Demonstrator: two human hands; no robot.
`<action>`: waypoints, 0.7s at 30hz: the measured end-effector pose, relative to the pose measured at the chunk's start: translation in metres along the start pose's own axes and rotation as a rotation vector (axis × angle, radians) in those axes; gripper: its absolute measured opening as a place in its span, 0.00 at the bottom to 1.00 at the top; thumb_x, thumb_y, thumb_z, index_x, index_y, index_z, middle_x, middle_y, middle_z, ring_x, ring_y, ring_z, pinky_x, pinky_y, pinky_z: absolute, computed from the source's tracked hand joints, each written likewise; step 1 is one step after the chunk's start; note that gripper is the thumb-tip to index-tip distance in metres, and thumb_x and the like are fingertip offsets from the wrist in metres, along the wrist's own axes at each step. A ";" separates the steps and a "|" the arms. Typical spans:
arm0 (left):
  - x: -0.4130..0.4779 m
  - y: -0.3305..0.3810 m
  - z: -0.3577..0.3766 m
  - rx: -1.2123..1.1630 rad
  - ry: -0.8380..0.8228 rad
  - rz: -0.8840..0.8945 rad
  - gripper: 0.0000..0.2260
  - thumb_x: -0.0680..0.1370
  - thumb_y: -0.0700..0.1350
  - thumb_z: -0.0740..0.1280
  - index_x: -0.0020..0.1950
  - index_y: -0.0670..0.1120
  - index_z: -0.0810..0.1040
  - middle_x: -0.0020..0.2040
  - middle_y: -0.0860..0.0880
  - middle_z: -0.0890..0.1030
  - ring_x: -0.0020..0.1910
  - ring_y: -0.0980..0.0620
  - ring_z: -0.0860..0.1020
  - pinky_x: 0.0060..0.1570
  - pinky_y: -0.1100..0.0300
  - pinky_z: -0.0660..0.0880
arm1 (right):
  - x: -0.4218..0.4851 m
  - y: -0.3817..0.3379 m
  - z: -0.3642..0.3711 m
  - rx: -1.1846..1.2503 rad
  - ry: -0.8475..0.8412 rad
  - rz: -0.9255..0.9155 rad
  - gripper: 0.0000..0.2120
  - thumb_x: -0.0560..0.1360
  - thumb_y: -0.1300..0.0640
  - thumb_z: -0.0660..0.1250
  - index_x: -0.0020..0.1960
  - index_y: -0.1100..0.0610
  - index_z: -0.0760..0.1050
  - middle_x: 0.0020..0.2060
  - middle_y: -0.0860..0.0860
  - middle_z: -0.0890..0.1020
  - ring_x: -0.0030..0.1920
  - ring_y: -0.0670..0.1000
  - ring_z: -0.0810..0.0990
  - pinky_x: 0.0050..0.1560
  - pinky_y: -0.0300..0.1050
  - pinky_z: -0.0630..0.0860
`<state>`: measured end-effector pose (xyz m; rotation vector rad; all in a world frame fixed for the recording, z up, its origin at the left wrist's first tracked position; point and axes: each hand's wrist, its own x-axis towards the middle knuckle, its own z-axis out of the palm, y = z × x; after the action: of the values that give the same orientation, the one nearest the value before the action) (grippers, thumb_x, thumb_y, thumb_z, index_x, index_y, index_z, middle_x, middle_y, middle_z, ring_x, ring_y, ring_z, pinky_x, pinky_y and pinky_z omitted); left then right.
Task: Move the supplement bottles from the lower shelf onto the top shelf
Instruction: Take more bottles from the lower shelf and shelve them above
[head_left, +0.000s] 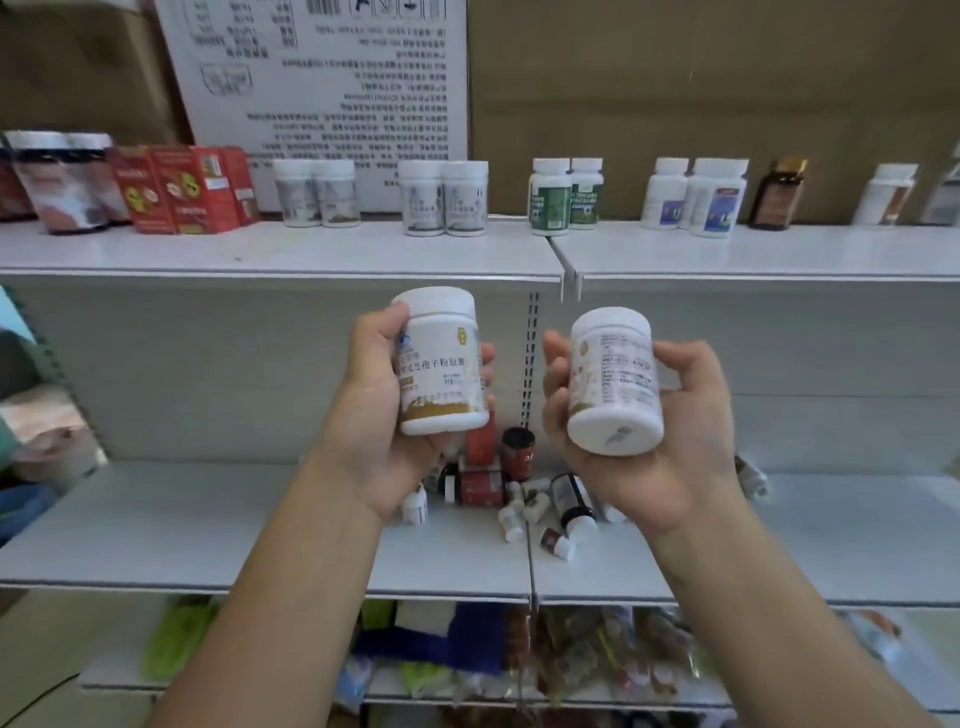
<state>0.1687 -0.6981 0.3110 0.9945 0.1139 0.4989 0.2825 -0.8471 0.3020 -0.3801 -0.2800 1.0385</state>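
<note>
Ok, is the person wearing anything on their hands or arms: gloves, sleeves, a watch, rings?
Nothing worn shows. The left hand and right hand are ungloved, and no rings are visible. The left forearm and right forearm are bare down to the frame's edge: no sleeve, watch or bracelet.

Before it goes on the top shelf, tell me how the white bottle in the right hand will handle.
The white bottle looks like rigid plastic, so it should not give in the right hand. It is round and held tilted, so laid down it would probably roll; upright on its flat base it should stand steadily.
</note>
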 end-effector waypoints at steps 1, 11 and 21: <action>0.004 0.004 0.001 0.010 -0.011 0.014 0.22 0.74 0.59 0.62 0.54 0.42 0.78 0.39 0.44 0.82 0.36 0.50 0.80 0.35 0.58 0.80 | 0.002 0.001 0.006 0.022 -0.016 0.005 0.30 0.63 0.48 0.72 0.59 0.65 0.74 0.48 0.57 0.78 0.43 0.53 0.77 0.40 0.43 0.79; 0.044 0.071 -0.010 0.241 -0.086 0.223 0.09 0.73 0.53 0.71 0.46 0.48 0.84 0.37 0.48 0.82 0.36 0.51 0.82 0.34 0.56 0.81 | 0.045 -0.028 0.053 -0.294 -0.137 -0.139 0.37 0.53 0.50 0.82 0.58 0.59 0.75 0.44 0.55 0.77 0.41 0.53 0.79 0.38 0.45 0.80; 0.104 0.178 -0.061 0.605 -0.039 0.420 0.13 0.71 0.52 0.70 0.53 0.48 0.82 0.53 0.48 0.86 0.55 0.49 0.84 0.54 0.50 0.80 | 0.127 -0.038 0.119 -0.797 -0.142 -0.415 0.12 0.71 0.51 0.66 0.50 0.57 0.75 0.33 0.48 0.82 0.35 0.47 0.81 0.42 0.44 0.81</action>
<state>0.1784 -0.5251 0.4379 1.6351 0.0176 0.8563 0.3258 -0.7330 0.4313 -0.9206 -0.8705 0.5070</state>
